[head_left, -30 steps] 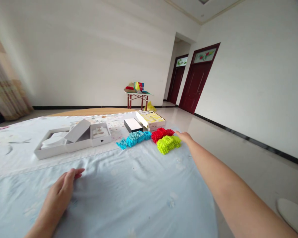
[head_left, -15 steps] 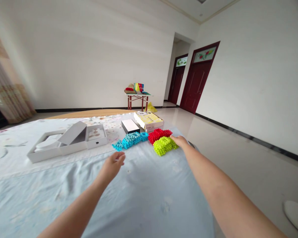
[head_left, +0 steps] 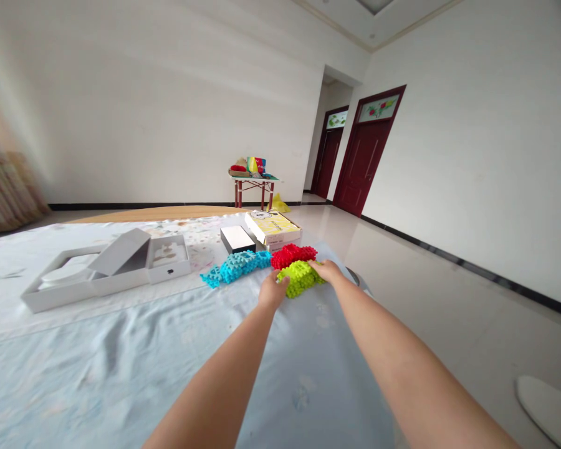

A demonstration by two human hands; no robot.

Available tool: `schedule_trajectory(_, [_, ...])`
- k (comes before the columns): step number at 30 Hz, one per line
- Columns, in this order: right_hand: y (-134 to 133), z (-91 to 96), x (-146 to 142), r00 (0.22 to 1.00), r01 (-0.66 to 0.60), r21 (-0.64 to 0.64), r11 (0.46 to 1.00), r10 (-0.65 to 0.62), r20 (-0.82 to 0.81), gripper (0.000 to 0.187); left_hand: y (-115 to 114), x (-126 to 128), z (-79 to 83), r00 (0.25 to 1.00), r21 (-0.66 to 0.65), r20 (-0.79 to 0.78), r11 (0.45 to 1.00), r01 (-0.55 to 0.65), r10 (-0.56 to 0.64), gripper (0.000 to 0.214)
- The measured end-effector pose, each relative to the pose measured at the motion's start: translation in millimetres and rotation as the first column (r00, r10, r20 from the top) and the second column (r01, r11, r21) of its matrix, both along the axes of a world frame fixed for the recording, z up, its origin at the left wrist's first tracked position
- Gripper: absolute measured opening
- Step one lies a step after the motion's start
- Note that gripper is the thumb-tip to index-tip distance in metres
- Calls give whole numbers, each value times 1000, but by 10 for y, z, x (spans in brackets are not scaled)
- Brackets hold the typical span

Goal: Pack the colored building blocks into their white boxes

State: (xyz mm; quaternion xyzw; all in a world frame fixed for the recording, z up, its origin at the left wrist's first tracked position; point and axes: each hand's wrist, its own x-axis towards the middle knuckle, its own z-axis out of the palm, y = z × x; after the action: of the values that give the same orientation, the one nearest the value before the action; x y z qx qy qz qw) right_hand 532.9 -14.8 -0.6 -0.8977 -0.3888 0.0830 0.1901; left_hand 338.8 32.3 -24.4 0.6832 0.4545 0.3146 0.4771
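A lime-green bundle of knobbly plastic pieces [head_left: 300,279] lies on the light blue cloth [head_left: 168,374]. My left hand [head_left: 273,289] is closed on its left end, with the thumb on the near side. At the right end, my right hand [head_left: 326,272] grips it too; most of its fingers are hidden behind the bundle. Just behind lies a similar red bundle [head_left: 293,254]. To the left, a blue knobbly bundle [head_left: 238,265] stretches across the cloth, near my left hand.
Behind the bundles are a yellow and white box [head_left: 273,227] and a small white-topped black box [head_left: 237,239]. An opened white box with compartments [head_left: 116,280] sits at left. The table's edge curves along the right. A small table [head_left: 253,179] stands by the far wall.
My left hand has moved right, from the cloth near the blue bundle to the green bundle's left end, and closed on it. The right hand stays at the right end. The view has shifted slightly.
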Motion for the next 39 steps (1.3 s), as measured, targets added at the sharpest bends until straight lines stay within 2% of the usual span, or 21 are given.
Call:
schedule_trajectory(4, [-34,12,-143,999,-49,34,998,49,-11,55,3,-147,-26,1000,-17,8,1000,-11,11,47])
schedule_trajectory(7, [-43,3,-322,995,-95,65,993,97,-17,52,-21,-365,3,1000,-35,2,999,-24,24,46])
schedule_trajectory(13, [4,-32,-852,986,-165,106,981,167,-14,56,-119,-1047,174,998,-94,-19,994,-56,55,48])
schedule_trajectory(19, [54,-29,-1478,949,-310,143,940,315,-20,56,-199,-1757,315,991,-151,-20,979,-137,135,46])
schedule_trajectory(25, [14,21,-1916,915,-400,128,908,404,-11,57,-239,-2182,349,977,-166,-10,964,-210,211,45])
schedule_trajectory(29, [-15,11,-2003,910,-410,128,903,414,-1,57,-223,-2264,301,977,-158,-23,964,-215,214,45])
schedule_trajectory(33, [-30,-15,-1951,914,-395,173,902,406,-28,64,-193,-2277,226,984,-98,-47,979,-176,172,51])
schedule_trajectory(37, [-33,-65,-1823,921,-346,267,899,380,-89,64,-135,-2329,200,985,-26,-83,988,-152,149,51])
schedule_trajectory(39, [-32,-121,-1755,929,-278,320,906,338,-150,66,-100,-2385,219,987,-17,-88,990,-139,137,52])
